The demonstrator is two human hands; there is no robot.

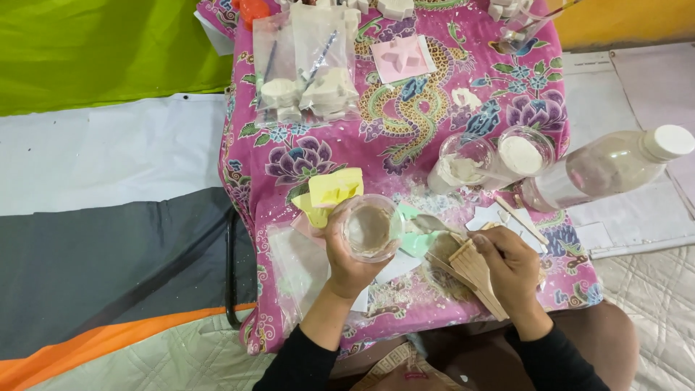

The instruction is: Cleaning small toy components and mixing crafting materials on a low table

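Observation:
My left hand (pixel 346 262) holds a clear plastic cup (pixel 371 227) upright above a small table draped in a pink flowered cloth (pixel 405 123); the cup shows a thin pale liquid at its bottom. My right hand (pixel 511 269) grips a bundle of flat wooden sticks (pixel 474 271) near the table's front edge. A yellow mould (pixel 335 187) lies just behind the cup, with pale green (pixel 418 242) and pink mould pieces beside and below it.
A clear bottle with a white cap (pixel 612 169) lies at the right. Two clear cups with white powder (pixel 499 156) stand mid-table. Plastic bags of white cast pieces (pixel 308 90) and a pink mould (pixel 400 59) sit at the back. Striped tarp covers the floor at left.

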